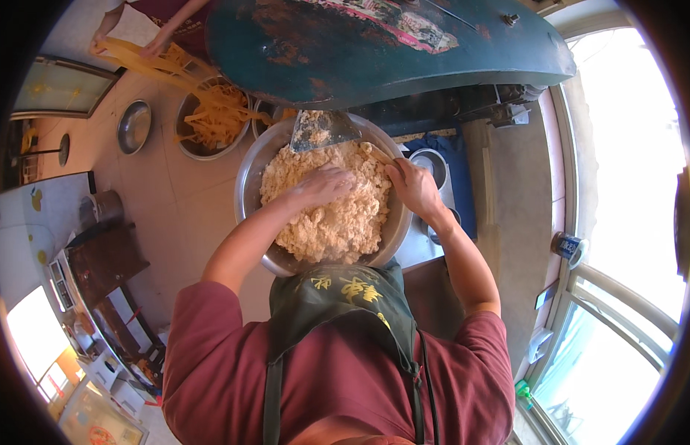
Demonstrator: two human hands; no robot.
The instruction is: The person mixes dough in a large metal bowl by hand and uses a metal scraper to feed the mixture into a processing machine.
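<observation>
A wide steel bowl [248,189] holds pale, crumbly dough [326,226]. My left hand [323,184] is down in the dough near its middle, its fingers blurred and partly hidden. At the bowl's upper right, my right hand [412,182] is closed on a wooden handle [382,158]. The handle's far end lies beside a flat, dark, crumb-covered blade or scoop [323,132] at the bowl's back rim; I cannot tell whether they are joined.
A dark teal machine [375,67] stands over the bowl's far side. Another person's hands [148,46] lift orange dough strips [211,115] over bowls at upper left. A steel basin [133,126] sits on the floor. Small bowls [434,167] and a window [619,126] are right.
</observation>
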